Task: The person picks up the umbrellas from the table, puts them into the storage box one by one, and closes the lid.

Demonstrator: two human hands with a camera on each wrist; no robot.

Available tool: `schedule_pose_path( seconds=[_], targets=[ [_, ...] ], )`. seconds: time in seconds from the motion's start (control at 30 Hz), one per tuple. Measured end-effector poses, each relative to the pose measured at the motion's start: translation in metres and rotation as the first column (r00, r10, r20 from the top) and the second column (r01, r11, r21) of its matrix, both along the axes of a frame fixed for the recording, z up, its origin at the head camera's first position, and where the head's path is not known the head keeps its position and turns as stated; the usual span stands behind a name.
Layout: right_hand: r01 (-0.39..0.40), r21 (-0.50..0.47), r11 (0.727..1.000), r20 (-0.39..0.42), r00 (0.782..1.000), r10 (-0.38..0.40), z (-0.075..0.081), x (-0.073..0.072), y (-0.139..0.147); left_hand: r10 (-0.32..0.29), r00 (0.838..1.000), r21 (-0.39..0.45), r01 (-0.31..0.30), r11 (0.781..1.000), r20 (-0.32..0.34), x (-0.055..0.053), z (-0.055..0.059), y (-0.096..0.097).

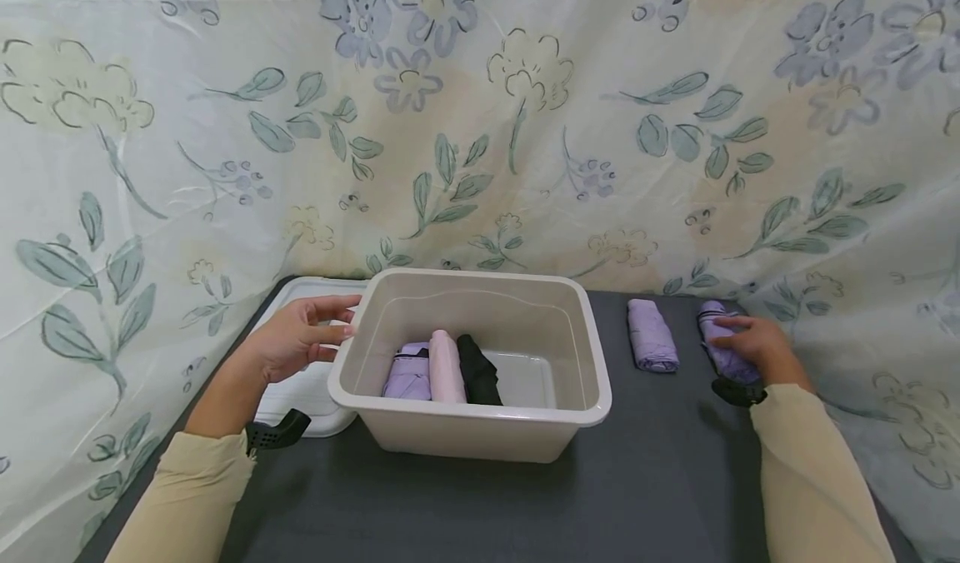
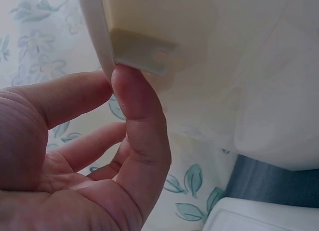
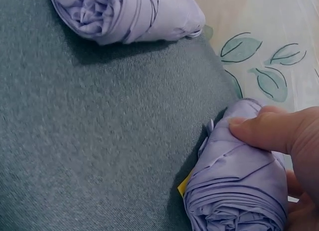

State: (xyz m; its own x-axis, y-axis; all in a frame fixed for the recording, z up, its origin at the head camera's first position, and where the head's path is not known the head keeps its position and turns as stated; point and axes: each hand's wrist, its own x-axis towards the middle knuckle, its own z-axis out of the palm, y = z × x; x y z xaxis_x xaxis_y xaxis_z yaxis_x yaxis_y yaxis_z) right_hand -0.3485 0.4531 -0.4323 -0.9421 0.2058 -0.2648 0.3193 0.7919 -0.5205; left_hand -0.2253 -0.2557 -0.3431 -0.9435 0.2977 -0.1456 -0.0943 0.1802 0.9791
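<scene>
A beige plastic bin [image 1: 468, 435] stands on the dark table. My left hand [image 1: 296, 342] pinches its left rim, one fingertip tucked beside a small tab [image 2: 144, 54] under the rim in the left wrist view. Inside the bin lie a purple rolled cloth [image 1: 408, 376], a pink rolled cloth [image 1: 447, 367] and a black rolled cloth [image 1: 478, 371], side by side. At the far right, my right hand [image 1: 759, 348] grips another purple rolled cloth [image 3: 234, 176], thumb on top and fingers along its far side. Left of it lies one more purple rolled cloth [image 1: 651, 336].
A white lid [image 1: 300, 409] lies flat on the table, partly behind the bin's left side. Floral fabric [image 1: 525, 171] hangs along the back and both sides. A bit of yellow [image 3: 184, 183] shows at the edge of the gripped roll.
</scene>
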Motion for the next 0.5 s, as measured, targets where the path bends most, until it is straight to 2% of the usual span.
schedule_pose_path(
  seconds=[0.13,0.37,0.5],
  targets=[
    [0.022,-0.013,1.0,-0.038,0.999,-0.023,-0.0034,0.0024,-0.0011,0.001,1.0,-0.013,-0.001,1.0,-0.005,0.0007,-0.0008,0.0006],
    [0.055,-0.105,0.993,-0.057,0.997,-0.061,-0.008,0.0057,0.0004,0.009,1.0,-0.03,-0.009,1.0,-0.009,0.0023,-0.0007,0.0005],
    [0.037,-0.12,0.992,-0.067,0.997,-0.045,-0.0106,0.0089,0.0026,0.002,1.0,-0.03,-0.003,1.0,-0.012,0.0025,-0.0016,0.0017]
  ],
)
